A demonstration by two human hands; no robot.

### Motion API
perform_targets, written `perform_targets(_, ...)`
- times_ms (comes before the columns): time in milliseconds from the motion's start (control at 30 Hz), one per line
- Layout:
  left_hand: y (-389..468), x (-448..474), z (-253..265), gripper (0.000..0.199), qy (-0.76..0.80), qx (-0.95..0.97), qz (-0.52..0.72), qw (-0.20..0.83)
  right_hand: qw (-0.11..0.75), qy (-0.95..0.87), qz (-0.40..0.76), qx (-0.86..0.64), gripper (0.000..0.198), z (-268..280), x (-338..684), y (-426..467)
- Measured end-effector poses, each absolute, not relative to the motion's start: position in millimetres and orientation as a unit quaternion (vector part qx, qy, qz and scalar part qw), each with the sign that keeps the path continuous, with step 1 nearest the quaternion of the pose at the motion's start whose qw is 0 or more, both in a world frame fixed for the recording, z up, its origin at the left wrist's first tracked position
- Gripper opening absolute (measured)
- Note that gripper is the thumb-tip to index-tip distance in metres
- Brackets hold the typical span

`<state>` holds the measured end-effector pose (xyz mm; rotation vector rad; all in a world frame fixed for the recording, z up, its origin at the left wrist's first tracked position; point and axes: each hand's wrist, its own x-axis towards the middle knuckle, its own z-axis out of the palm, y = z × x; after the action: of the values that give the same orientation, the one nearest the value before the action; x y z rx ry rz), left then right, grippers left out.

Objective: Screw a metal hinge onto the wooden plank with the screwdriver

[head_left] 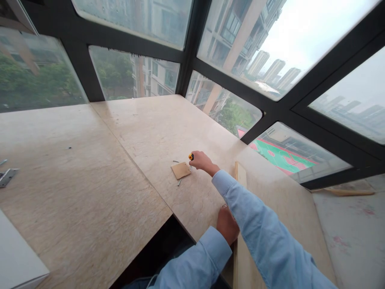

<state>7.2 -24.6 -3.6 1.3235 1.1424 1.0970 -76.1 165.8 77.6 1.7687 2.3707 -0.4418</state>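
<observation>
My right hand [201, 160] is closed around a screwdriver [191, 157], whose yellow and black handle end pokes out past the fingers. Just below and left of that hand lies a small tan square plate [181, 170] with small holes near its edge. One screw [179, 182] rests in front of the plate, and another screw [176, 161] lies behind it. Nearer to me, my left hand [227, 225] is curled at the left edge of a long pale wooden board [240, 173]. My right sleeve covers part of it, and what its fingers hold is hidden.
The marble-patterned countertop [144, 132] has a seam and a dark cut-out at its front edge. A metal bracket [8, 177] lies at the far left, above a white box [19, 257]. Dark-framed windows [183, 60] enclose the back and right.
</observation>
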Motion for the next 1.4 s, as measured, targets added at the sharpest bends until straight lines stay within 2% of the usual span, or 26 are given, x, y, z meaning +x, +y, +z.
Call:
perform_targets(333,-25.9,8.2,-3.2,0.024,0.519,0.533,0.431,0.51,0.139,0.766,-0.172,0.604,0.021,79.3,-48.5,142.7)
perform_targets(467,-25.2,9.5,-3.9,0.029,0.538,0.543,0.411,0.497,0.125,0.766,-0.17,0.607,0.022,79.1,-37.5,133.7)
perform_targets(733,-23.3,11.4,-10.5,0.012,0.525,0.566,0.42,0.477,0.097,0.76,-0.228,0.601,0.015,108.5,-4.3,97.0)
perform_targets(833,-22.2,11.3,-12.8,0.01,0.521,0.58,0.42,0.465,0.062,0.736,-0.273,0.616,0.017,115.1,24.9,82.2)
perform_targets(1133,-21.3,9.4,-10.0,0.014,0.508,0.588,0.43,0.46,-0.092,0.585,-0.426,0.684,0.033,109.9,144.0,16.1)
perform_targets(1300,-20.3,10.8,-10.7,0.017,0.525,0.581,0.422,0.456,-0.157,0.504,-0.46,0.714,0.067,95.8,201.0,-35.2)
perform_targets(1400,-19.6,11.0,-11.3,0.019,0.522,0.58,0.428,0.455,-0.185,0.468,-0.49,0.712,0.074,89.4,221.5,-63.4)
